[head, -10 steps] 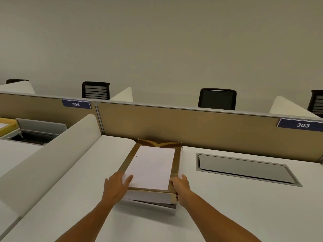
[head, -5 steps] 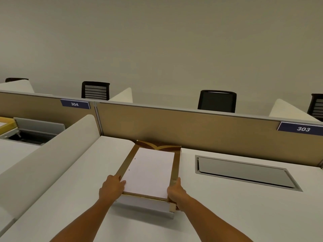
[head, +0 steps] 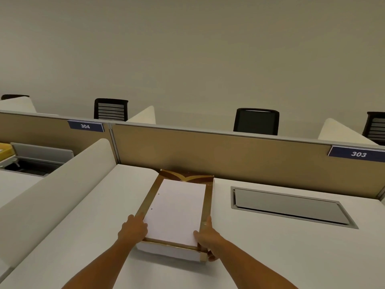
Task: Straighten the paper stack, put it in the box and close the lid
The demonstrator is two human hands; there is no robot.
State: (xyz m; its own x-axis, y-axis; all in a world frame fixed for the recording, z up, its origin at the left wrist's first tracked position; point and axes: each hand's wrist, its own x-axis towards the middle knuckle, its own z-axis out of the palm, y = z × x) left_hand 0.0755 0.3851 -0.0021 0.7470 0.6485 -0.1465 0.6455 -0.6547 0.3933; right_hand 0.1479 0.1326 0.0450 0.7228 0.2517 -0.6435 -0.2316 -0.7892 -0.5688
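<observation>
Blue partition labels "304" (head: pixel 85 126) and "303" (head: pixel 358 154) behind the paper-filled box (head: pixel 206 197).

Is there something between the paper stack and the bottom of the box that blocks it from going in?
Nothing visible. The paper stack already lies inside the box, with the left hand and right hand at its near corners.

White worktop (head: pixel 270 247), matte, bounded at 12 o'clock by a tan partition (head: pixel 229 155) and at 9 o'clock by a white curved divider (head: pixel 52 195). Gold-edged box (head: pixel 206 197) sits at centre, far end near the partition. Grey recessed hatch (head: pixel 291 205) at 3 o'clock of box, apart
</observation>
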